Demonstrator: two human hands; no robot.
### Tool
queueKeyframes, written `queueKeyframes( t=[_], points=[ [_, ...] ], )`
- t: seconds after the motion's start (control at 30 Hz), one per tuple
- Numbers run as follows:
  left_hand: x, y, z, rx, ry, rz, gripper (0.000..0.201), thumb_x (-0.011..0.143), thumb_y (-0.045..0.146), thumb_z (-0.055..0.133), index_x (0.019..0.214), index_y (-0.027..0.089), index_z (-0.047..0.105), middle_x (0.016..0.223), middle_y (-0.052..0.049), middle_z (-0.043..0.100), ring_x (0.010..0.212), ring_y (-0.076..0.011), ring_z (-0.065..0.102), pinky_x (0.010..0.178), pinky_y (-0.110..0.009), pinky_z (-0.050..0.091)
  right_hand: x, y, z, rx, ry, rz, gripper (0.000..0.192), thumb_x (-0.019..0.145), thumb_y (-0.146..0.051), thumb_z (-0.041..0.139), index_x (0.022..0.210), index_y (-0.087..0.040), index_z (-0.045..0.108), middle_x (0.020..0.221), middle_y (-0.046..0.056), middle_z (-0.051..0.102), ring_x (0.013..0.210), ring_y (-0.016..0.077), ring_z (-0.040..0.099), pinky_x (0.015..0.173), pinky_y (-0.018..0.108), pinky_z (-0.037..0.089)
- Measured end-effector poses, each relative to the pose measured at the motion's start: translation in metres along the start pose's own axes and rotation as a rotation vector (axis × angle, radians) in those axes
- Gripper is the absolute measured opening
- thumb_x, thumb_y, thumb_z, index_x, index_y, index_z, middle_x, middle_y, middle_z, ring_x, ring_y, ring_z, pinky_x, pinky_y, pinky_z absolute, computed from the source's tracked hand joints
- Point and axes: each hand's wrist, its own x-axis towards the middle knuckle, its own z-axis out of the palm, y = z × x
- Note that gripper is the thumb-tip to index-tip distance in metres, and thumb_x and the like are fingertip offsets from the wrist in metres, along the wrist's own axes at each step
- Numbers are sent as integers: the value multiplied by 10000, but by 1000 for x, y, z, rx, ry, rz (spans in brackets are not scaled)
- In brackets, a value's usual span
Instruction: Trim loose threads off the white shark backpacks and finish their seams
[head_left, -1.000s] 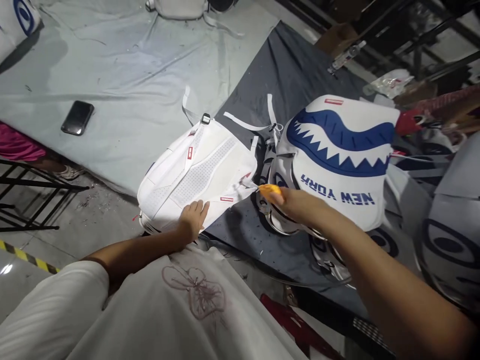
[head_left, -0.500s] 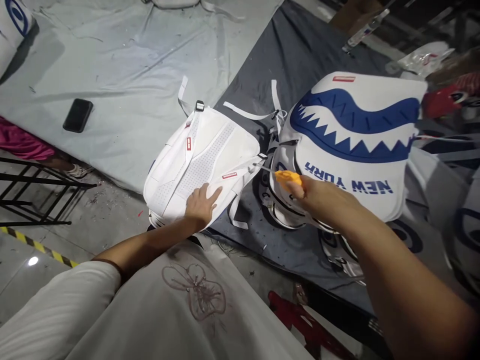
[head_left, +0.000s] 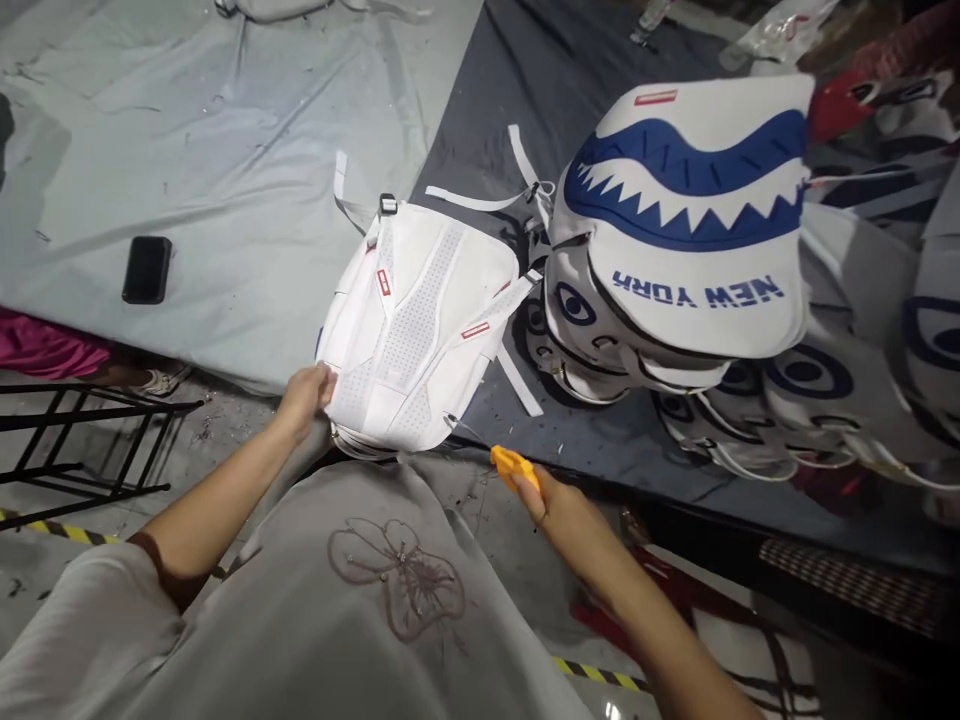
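My left hand (head_left: 306, 393) pinches the near left corner of the white backpack (head_left: 416, 325), fingers curled over its edge, and my right hand (head_left: 559, 510) is closed around a small orange cutter (head_left: 514, 466), its tip aimed at the bag's near right corner, where I think a thin loose thread (head_left: 469, 432) trails off the seam, though it is too fine here to be sure. The backpack lies back-panel up, its near edge at the border of the dark sheet (head_left: 570, 440), just in front of my shirt, with its white straps (head_left: 517, 375) splayed to the right. To do this trimming well, I judge I should keep the left hand's pull steady so the seam stays taut and flat, bring the blade in low and close to the stitching, and cut away from my holding fingers and from the mesh panel. The straps lie near the blade's path, so I should mind them. Just beside the bag on the right rises a pile of shark-mouth backpacks (head_left: 690, 230) lettered NEW YORK, and well off to the left a black phone (head_left: 146, 269) rests on the grey sheet (head_left: 247, 150).
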Motion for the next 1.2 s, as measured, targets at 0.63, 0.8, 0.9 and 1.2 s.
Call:
queueKeyframes(
  t=[0.63, 0.8, 0.9, 1.2],
  points=[
    [46, -5, 9, -211, -666, -339, 738, 952, 659, 363, 1425, 111, 503, 1158, -174, 727, 1246, -333, 614, 1112, -509, 438, 65, -69, 137, 104, 322, 206, 443, 1070, -435, 295, 1322, -130, 495, 950, 140, 731, 762, 210, 664, 584, 280, 223],
    [48, -4, 7, -175, -750, -292, 811, 897, 729, 413, 1447, 136, 482, 1242, -176, 691, 1319, -341, 555, 1143, -532, 388, 79, -66, 131, 150, 333, 210, 391, 1060, -430, 351, 1207, -125, 546, 906, 142, 725, 744, 206, 652, 583, 287, 202],
    [47, -4, 2, -173, -826, -269, 840, 864, 730, 486, 1455, 134, 469, 1293, -191, 661, 1346, -354, 525, 1152, -544, 368, 72, -61, 129, 175, 345, 201, 394, 1057, -430, 343, 1197, -129, 554, 909, 147, 728, 757, 219, 660, 585, 290, 223],
    [53, -12, 9, -247, -844, -279, 888, 830, 747, 533, 1451, 116, 472, 1334, -206, 633, 1346, -382, 516, 1146, -559, 374, 31, -51, 147, 308, 329, 223, 427, 1047, -375, 270, 1238, -128, 561, 953, 141, 735, 817, 245, 682, 629, 280, 353]
  ],
)
